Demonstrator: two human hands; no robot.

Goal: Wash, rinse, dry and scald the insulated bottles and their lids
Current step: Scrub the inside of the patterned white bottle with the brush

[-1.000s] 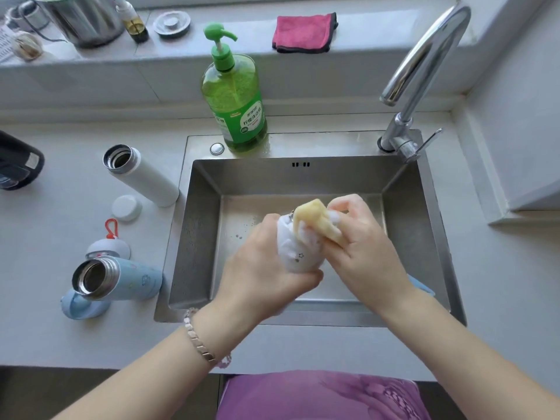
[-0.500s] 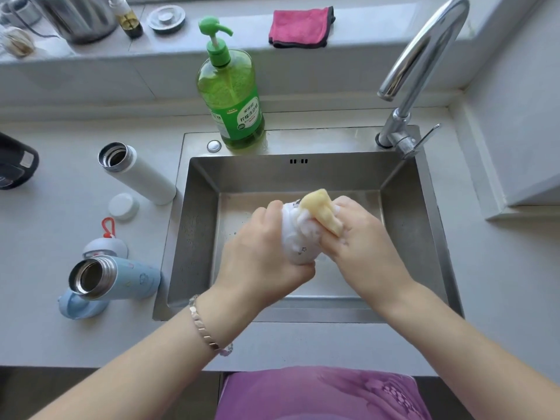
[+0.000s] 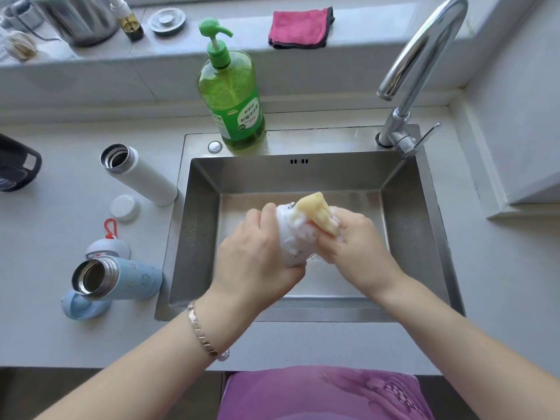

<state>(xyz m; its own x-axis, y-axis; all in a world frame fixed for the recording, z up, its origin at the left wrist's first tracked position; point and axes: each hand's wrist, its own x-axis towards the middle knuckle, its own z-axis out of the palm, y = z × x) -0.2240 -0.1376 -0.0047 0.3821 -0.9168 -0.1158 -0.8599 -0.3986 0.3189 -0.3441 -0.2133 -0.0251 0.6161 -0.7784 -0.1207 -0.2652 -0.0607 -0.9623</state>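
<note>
The sudsy white bottle (image 3: pixel 291 241) is held above the steel sink (image 3: pixel 409 225). The left hand (image 3: pixel 257 259) is wrapped round its side. The right hand (image 3: pixel 357 244) clutches a yellow sponge (image 3: pixel 318 212) pressed against its top. On the counter to the left, an uncapped white flask (image 3: pixel 142 174) and a blue flask (image 3: pixel 121 278) lie on their sides. Green dish soap (image 3: pixel 231 98) stands behind the basin.

Soapy white bottle (image 3: pixel 291 242) above the sink (image 3: pixel 198 237)

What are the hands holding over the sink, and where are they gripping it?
The left hand grips a white sudsy bottle round its side; the right hand pinches a yellow sponge by its lower end, against the bottle.
</note>
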